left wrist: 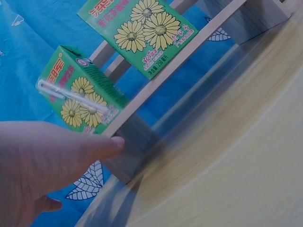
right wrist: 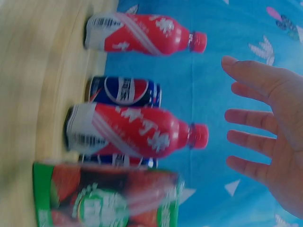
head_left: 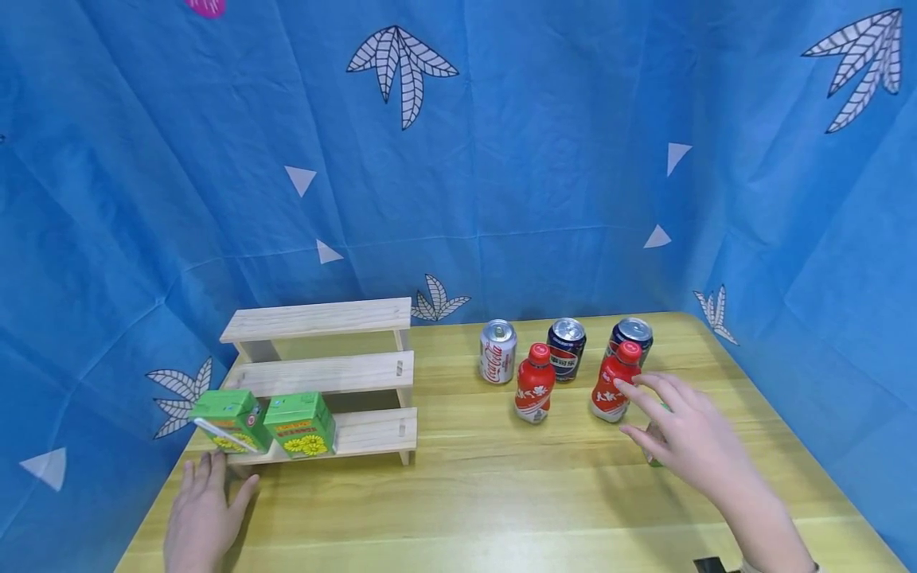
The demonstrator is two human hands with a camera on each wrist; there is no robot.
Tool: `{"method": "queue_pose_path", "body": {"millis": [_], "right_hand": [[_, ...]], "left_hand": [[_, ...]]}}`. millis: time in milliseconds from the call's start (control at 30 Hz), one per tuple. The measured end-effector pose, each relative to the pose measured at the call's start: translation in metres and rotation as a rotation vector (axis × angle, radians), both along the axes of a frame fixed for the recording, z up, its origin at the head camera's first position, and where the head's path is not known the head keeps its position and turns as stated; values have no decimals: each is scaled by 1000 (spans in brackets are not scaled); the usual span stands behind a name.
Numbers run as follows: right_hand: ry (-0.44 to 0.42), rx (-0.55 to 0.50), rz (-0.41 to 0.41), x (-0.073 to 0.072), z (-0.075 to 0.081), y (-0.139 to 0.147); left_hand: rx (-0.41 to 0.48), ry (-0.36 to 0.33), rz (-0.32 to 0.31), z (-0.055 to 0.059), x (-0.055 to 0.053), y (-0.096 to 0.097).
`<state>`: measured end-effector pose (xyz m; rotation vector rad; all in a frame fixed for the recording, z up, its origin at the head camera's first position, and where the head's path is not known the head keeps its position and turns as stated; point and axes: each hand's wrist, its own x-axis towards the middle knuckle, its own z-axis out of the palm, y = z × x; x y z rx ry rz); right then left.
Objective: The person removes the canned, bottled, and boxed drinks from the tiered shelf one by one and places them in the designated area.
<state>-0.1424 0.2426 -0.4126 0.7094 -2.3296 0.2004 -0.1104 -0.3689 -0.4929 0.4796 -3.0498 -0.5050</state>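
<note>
My left hand (head_left: 204, 509) rests at the front left corner of a three-tier wooden rack (head_left: 315, 318), fingers extended toward its lowest shelf. Two green drink cartons (head_left: 300, 427) with yellow flowers stand side by side on that shelf; the left carton (left wrist: 71, 90) has a wrapped straw on its front. On the right, my right hand (head_left: 688, 434) hovers with spread fingers, nothing in its grasp. It is nearest a red bottle (head_left: 613, 390) and a carton (right wrist: 104, 198) with green edges and red fruit pictures, which it mostly hides in the head view.
Another red bottle (head_left: 534, 386) stands left of the first. Behind them are a silver Coca-Cola can (head_left: 497, 354) and two dark blue Pepsi cans (head_left: 566, 354). A blue patterned curtain (head_left: 537, 159) surrounds the wooden table (head_left: 458, 509).
</note>
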Motion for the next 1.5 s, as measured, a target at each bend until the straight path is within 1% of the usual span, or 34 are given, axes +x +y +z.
{"method": "queue_pose_path", "body": {"millis": [133,333,400,467,600,800,967,1100,1333,1500], "right_hand": [[9,20,35,-3,3,-13],[38,38,153,-11,5,-35],[44,47,180,-13,5,-42],[42,58,199,-15,5,-49],[6,96,234,-19,2,-66],[-24,140,299,-27,-6,-96],[-19,177,350,-32,-9,-118],[-1,201,375,-35,-9,-134],[-6,183,455,-40,-8,-164],[-5,170,511,-43,-8,-187]], "left_hand": [[-3,-6,-1,0,0,1],[-14,-1,-4,0,1,1],[-13,-6,-1,0,0,1],[-8,-15,2,1,0,1],[-6,-25,9,1,0,1],[-12,-11,16,2,1,2],[-19,3,30,1,2,3],[-25,17,31,0,2,4],[-16,-7,38,2,1,3],[-15,9,32,2,2,3]]}}
